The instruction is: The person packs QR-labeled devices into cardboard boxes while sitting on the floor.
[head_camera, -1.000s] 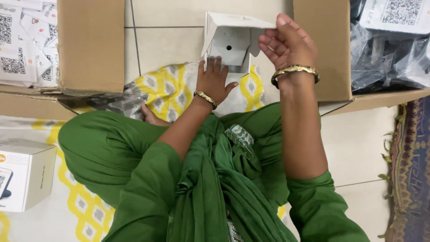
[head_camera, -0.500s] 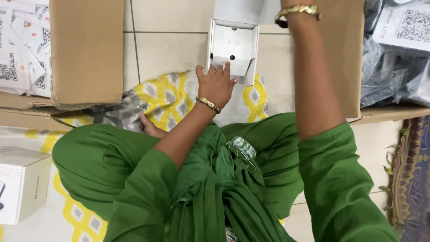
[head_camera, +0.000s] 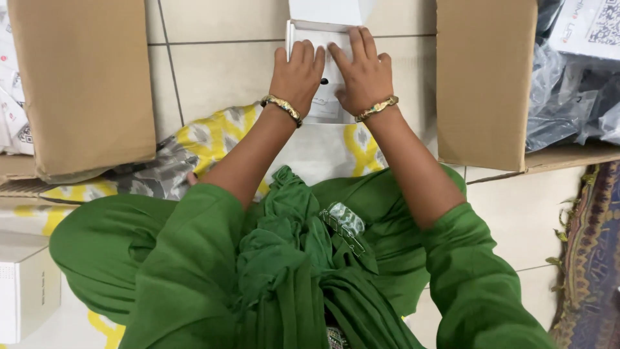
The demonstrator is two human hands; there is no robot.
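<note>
Both hands lie flat on a small white box (head_camera: 325, 77) that sits on the tiled floor (head_camera: 226, 71) straight ahead of the person's knees. The left hand (head_camera: 297, 74) presses its spread fingers on the box's left half, the right hand (head_camera: 363, 76) on its right half, thumbs nearly meeting over a dark spot at the middle; neither hand grips anything, both are open and pushing down. A white flap (head_camera: 329, 11) stands up at the box's far edge, so the step in hand looks like seating the contents before the lid comes over. The next move would call for one hand to hold the box steady while the other brings that flap down and tucks it squarely. Gold bangles circle both wrists. The near edge of the box rests on a yellow and grey patterned cloth (head_camera: 194, 145). A large cardboard carton (head_camera: 84, 84) stands open to the left, another carton (head_camera: 484, 84) to the right with grey plastic bags (head_camera: 562, 97) beyond it, and a white carton (head_camera: 26, 294) sits at the lower left
</note>
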